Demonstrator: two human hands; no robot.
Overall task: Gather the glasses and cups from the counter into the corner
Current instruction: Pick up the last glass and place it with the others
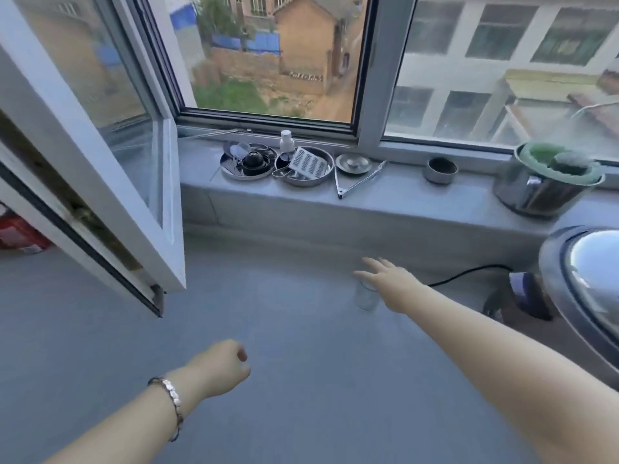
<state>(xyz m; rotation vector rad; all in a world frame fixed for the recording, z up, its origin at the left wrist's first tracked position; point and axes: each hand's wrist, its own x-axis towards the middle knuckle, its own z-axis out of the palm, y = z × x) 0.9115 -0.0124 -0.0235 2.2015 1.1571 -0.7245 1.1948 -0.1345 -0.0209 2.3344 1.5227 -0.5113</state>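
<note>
Grey and bare across most of its width, the counter [100, 346] runs up to a raised sill [418, 195] under a window, with an inward-swung sash [100, 182] hanging over its left part.

Over the right middle of the counter the right hand [390, 279] reaches forward, fingers spread and loosely extended, palm down on top of a clear glass [365, 296]. The glass stands upright on the counter, near the back edge where the sill rises; the picture is too blurred to tell whether the fingers actually clasp its rim or only rest over it. The left hand [219, 366] hovers above the front middle of the counter, curled into a loose fist with nothing in it; a metal bracelet [172, 400] circles its wrist.

Just right of the glass a black cord [469, 274] trails along the back of the counter toward a rounded silver appliance [582, 296] at the right edge. On the sill, from left to right, sit a steel tray of small utensils [248, 162], a steel dish holding a grater [306, 167], a small metal lid [353, 163], tongs [360, 180], a small dark cup [440, 169] and a shiny pot with green scrubbers [549, 182] on top.
</note>
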